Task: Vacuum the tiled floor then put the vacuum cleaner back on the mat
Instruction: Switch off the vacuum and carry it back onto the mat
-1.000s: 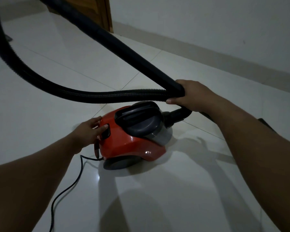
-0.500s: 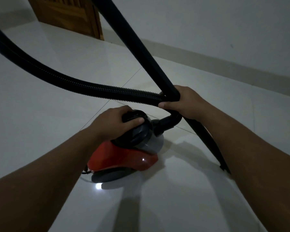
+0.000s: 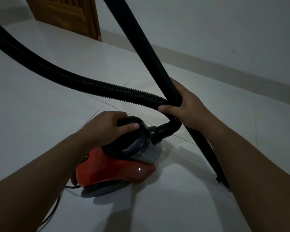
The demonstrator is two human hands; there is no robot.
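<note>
A red and grey canister vacuum cleaner [image 3: 114, 168] sits on the white tiled floor [image 3: 40, 114] in the middle of the view. My left hand [image 3: 107, 126] grips its black carry handle [image 3: 132, 122] on top. My right hand [image 3: 186, 104] holds the black rigid wand [image 3: 141, 47] together with the ribbed black hose [image 3: 74, 81], just above where the hose bends into the vacuum's front. The wand's lower end [image 3: 219, 179] touches the floor at the right. No mat is in view.
A black power cord [image 3: 54, 208] trails from the vacuum's rear toward the lower left. A wooden door [image 3: 65, 14] stands at the back left, and a pale wall with a skirting strip [image 3: 208, 67] runs along the back right.
My left hand moved from the vacuum's rear side up onto the carry handle and closed round it. The wand swung more upright in my right hand. The view drew closer to the vacuum.
</note>
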